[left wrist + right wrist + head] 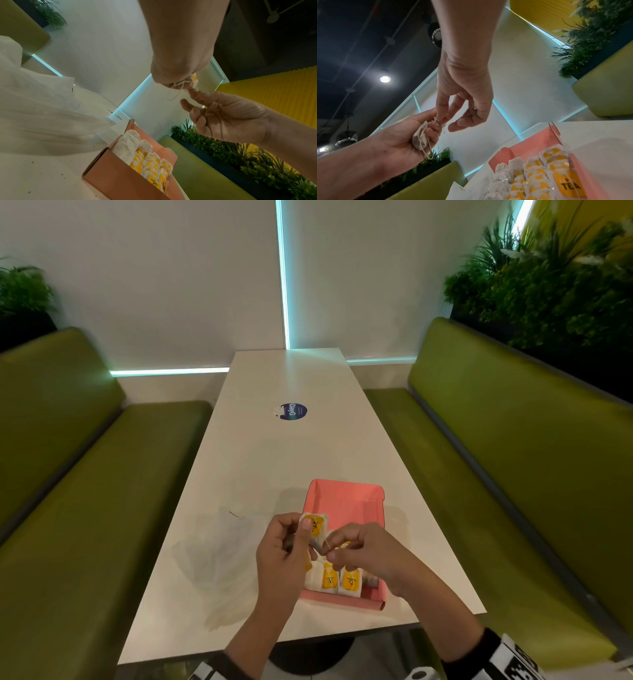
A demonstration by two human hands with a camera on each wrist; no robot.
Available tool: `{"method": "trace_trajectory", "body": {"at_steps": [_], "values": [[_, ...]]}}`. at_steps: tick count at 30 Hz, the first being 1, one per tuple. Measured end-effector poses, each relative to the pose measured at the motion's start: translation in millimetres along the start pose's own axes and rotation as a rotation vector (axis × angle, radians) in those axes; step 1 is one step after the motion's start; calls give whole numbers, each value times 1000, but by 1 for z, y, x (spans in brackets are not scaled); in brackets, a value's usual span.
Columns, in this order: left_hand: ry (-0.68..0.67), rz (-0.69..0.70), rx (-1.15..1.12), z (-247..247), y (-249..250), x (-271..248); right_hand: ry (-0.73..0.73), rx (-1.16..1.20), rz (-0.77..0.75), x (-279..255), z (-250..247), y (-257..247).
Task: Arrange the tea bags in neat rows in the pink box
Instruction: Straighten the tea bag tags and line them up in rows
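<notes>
Above the near end of the pink box [346,499], my left hand [282,558] grips a white tea bag with a yellow label [314,525]. The right wrist view shows the bag [421,136] crumpled in the left hand's [397,136] curled fingers. My right hand [364,549] pinches the bag's thin string [326,546] between thumb and forefinger, close to the left hand. A loop of string [172,93] hangs below the left hand [180,65]. Rows of tea bags [342,578] fill the near part of the box [530,143]; its far part is bare.
A crumpled clear plastic bag [219,559] lies left of the box on the white table [284,453]. A round blue sticker [293,411] sits mid-table. Green benches [85,474] flank both sides, with plants [548,278] behind them.
</notes>
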State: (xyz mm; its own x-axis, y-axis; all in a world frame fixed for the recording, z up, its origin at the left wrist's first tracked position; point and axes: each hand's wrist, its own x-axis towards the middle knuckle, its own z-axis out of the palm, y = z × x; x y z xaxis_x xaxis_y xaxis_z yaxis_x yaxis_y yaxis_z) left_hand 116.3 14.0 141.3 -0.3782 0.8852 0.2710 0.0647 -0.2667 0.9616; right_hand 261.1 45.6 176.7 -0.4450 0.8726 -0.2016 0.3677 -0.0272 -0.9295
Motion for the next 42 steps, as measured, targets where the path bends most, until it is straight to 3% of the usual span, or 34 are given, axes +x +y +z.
{"method": "trace_trajectory", "body": {"at_steps": [5,10,19,23,28,31,36,42], "values": [[25,-72,-93,0,3,0,-4,-57,-151,-2,4,5],[-6,-102,-116,0,6,-1,67,-293,-320,3,8,17],[-8,-168,-234,-3,6,1,217,-658,-442,9,11,27],[-23,-198,-303,-4,6,2,204,-485,-402,9,13,21],[-14,-244,-404,-4,9,6,95,66,-147,6,11,10],[-24,-289,-438,-4,9,6,123,352,-71,4,10,5],[-33,-314,-418,-4,5,6,271,215,-137,6,11,4],[-40,-304,-422,-1,8,5,168,225,-62,3,11,4]]}}
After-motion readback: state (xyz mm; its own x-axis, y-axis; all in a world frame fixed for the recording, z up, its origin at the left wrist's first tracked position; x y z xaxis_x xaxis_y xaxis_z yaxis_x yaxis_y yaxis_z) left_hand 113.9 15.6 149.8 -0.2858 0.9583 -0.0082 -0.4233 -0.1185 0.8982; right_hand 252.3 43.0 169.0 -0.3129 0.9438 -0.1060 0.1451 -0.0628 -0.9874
